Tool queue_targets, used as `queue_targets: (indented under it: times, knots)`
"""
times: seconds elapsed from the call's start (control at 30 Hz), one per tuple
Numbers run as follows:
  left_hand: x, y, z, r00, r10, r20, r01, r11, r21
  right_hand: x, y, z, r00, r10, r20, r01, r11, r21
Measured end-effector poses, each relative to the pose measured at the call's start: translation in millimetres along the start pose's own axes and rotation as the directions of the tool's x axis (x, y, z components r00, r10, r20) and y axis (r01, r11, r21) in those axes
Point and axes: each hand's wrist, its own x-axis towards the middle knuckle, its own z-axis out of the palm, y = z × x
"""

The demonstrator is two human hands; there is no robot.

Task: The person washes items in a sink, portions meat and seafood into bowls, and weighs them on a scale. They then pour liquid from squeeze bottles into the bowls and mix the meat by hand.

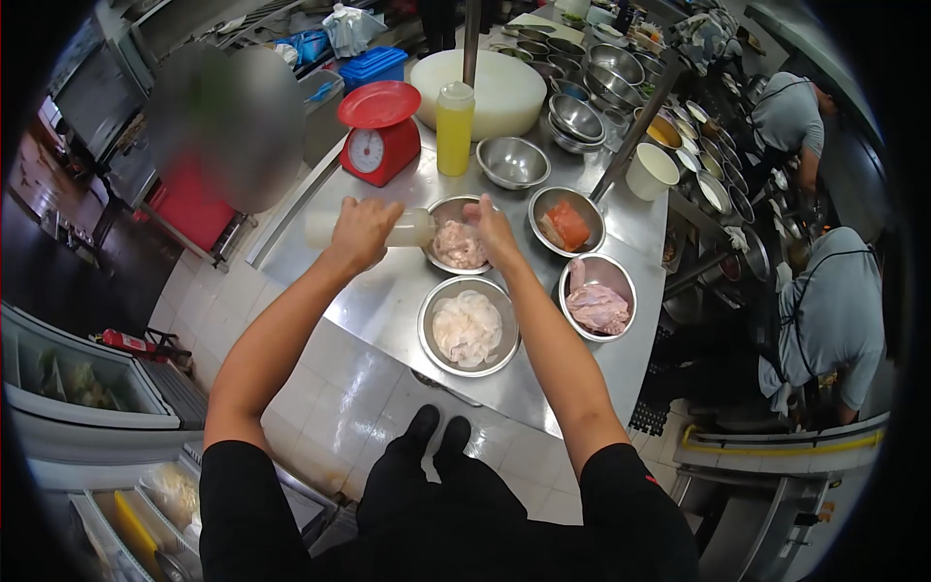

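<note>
My left hand [366, 233] is wrapped round a translucent bottle [412, 228], which is tipped sideways with one end at the rim of a steel bowl. Pale raw meat [458, 244] lies in that bowl. At the bowl's right rim is my right hand [492, 229], its fingers raised; whether it grips the rim I cannot make out. Nearer to me stands a bowl of whitish slices [467, 328]. To the right are a bowl with an orange-red piece [567, 225] and a bowl of pink meat [597, 307].
Behind the bowls stand a red scale [380, 131], a yellow bottle [454, 129], an empty steel bowl [513, 162] and a thick round white block [504, 92]. A metal post rises from the table [378, 301]. Several people work at the right.
</note>
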Motion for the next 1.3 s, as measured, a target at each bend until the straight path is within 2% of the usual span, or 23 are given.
queue_targets:
  times: [0.03,0.07,0.1,0.13,0.23,0.43,0.57,0.63,0.67,0.7,0.73,0.77,0.83,0.87,0.9,0.97,1.0,1.03,1.07,1.13,1.3]
  knots:
    - [-7,3,0,0.998,0.024,-0.056,-0.027,0.998,-0.057,-3,-1,1,1.0,0.01,0.006,-0.01,1.0,0.002]
    - [-16,9,-9,0.999,0.02,-0.036,-0.023,0.998,-0.066,-6,1,1,0.996,-0.085,0.038,0.079,0.987,0.137]
    - [-25,14,-19,0.998,0.056,0.012,-0.054,0.987,-0.152,-13,8,0,0.983,-0.176,0.053,0.155,0.949,0.273]
    - [-32,19,-27,0.994,0.096,0.049,-0.082,0.969,-0.233,-29,-1,1,0.987,-0.151,0.05,0.125,0.931,0.343]
    - [-59,36,-35,0.985,0.115,0.131,-0.091,0.98,-0.175,-69,-15,0,0.988,-0.082,0.134,0.027,0.93,0.367]
    - [-79,60,-41,0.969,0.142,0.204,-0.147,0.989,0.01,-103,3,0,0.981,-0.087,0.175,0.014,0.925,0.379]
    - [-73,71,-46,0.969,0.156,0.193,-0.165,0.986,0.033,-107,10,-2,0.968,-0.096,0.231,-0.008,0.912,0.411]
    - [-63,86,-51,0.979,0.153,0.138,-0.143,0.987,-0.077,-107,12,-3,0.977,-0.089,0.191,0.0,0.906,0.424]
    - [-54,97,-53,0.974,0.191,0.126,-0.182,0.98,-0.082,-106,12,-7,0.96,-0.212,0.184,0.128,0.915,0.384]
    - [-45,110,-55,0.981,0.175,0.079,-0.158,0.97,-0.187,-105,12,-14,0.928,-0.327,0.178,0.255,0.907,0.334]
    - [-33,122,-56,0.987,0.155,0.038,-0.138,0.947,-0.292,-108,3,-22,0.934,-0.335,0.123,0.294,0.918,0.266]
    - [-19,134,-56,0.981,0.193,0.026,-0.177,0.938,-0.299,-109,-3,-42,0.937,-0.338,0.085,0.308,0.916,0.256]
    - [5,155,-56,0.976,0.214,-0.05,-0.219,0.928,-0.3,-107,-18,-82,0.925,-0.378,-0.043,0.362,0.91,-0.203]
    - [16,165,-56,0.971,0.233,-0.057,-0.239,0.924,-0.3,-110,-25,-102,0.895,-0.435,-0.098,0.397,0.878,-0.268]
    - [27,177,-57,0.964,0.265,-0.025,-0.262,0.927,-0.268,-112,-30,-122,0.892,-0.438,-0.114,0.396,0.877,-0.271]
    - [47,196,-55,0.952,0.305,0.004,-0.295,0.925,-0.239,-114,-30,-161,0.91,-0.316,-0.269,0.207,0.907,-0.367]
    - [56,205,-53,0.939,0.339,0.066,-0.321,0.928,-0.19,-116,-25,-178,0.907,-0.316,-0.279,0.202,0.907,-0.37]
    - [63,212,-50,0.921,0.366,0.129,-0.349,0.927,-0.14,-114,-12,-194,0.902,-0.293,-0.317,0.207,0.938,-0.279]
    - [68,217,-45,0.919,0.374,0.124,-0.357,0.923,-0.143,-115,-7,-204,0.897,-0.269,-0.352,0.215,0.959,-0.185]
    - [74,227,-40,0.897,0.42,0.141,-0.415,0.908,-0.062,-121,3,-217,0.888,-0.256,-0.382,0.193,0.961,-0.195]
    - [79,241,-37,0.891,0.424,0.165,-0.424,0.905,-0.036,-129,17,-220,0.868,-0.258,-0.425,0.174,0.958,-0.227]
